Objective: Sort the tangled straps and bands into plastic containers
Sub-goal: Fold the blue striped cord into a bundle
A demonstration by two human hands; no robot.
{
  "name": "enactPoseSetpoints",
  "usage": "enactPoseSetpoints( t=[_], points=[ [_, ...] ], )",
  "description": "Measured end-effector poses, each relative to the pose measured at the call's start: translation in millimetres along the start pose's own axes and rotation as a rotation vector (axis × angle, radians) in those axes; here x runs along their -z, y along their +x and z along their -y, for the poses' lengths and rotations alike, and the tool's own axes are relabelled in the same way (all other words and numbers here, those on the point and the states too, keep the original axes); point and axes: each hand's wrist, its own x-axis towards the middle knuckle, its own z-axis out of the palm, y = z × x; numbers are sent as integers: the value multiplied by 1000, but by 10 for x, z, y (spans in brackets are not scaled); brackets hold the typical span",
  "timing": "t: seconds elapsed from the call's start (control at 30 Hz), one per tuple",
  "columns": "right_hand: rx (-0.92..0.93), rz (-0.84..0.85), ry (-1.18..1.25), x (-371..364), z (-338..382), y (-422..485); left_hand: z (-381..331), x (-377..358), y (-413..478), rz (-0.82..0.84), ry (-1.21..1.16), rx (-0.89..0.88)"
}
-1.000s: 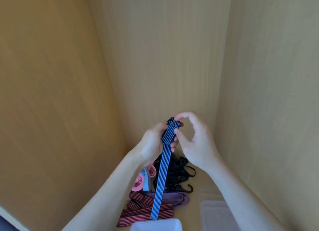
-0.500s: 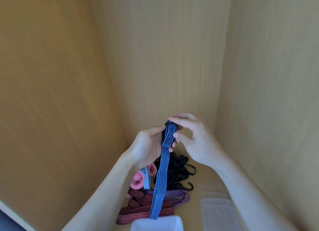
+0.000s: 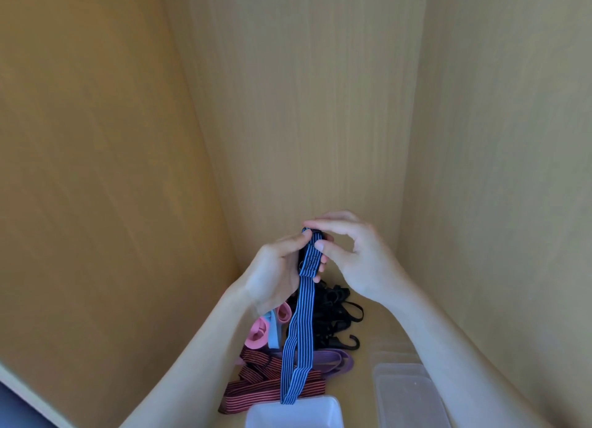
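1. The left hand (image 3: 275, 269) curls round the folded top of the blue strap (image 3: 299, 331).
2. The right hand (image 3: 360, 256) pinches that same top end between thumb and forefinger.
3. The strap hangs as a loop, with its low end at the far rim of the white tub (image 3: 323, 411).
4. Behind it, black straps (image 3: 334, 312), a pink band (image 3: 256, 334), a purple band (image 3: 334, 360) and a red strap (image 3: 256, 387) lie heaped.
5. A clear tub (image 3: 408, 395) sits to the right.

We're boxed in by walls (image 3: 304, 107) left, back, right. Strap pile (image 3: 333, 318) sits at the back; white tub (image 3: 320, 415) and clear tub (image 3: 407, 395) in front, bare floor (image 3: 360, 392) between. Above them, open air.
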Motion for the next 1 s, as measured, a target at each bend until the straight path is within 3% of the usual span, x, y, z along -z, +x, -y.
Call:
enactPoseSetpoints(
  t=[0.13, 0.33, 0.73, 0.87, 1.0],
  points=[
    [-105, 85, 70, 61, -60, 34, -2, 3, -17, 30, -7, 6],
    [-95, 128, 77, 66, -2, 59, -6, 30, -39, 83, -15, -3],
    [-82, 149, -198, -91, 61, 85, -34, 71, -137, 15, -36, 96],
    [-110, 134, -136, -182, 29, 154, -64, 222, -292, 21, -151, 77],
    [-164, 70, -85, -157, 54, 282, -48, 338, -455, -11, 45, 134]
  ],
)
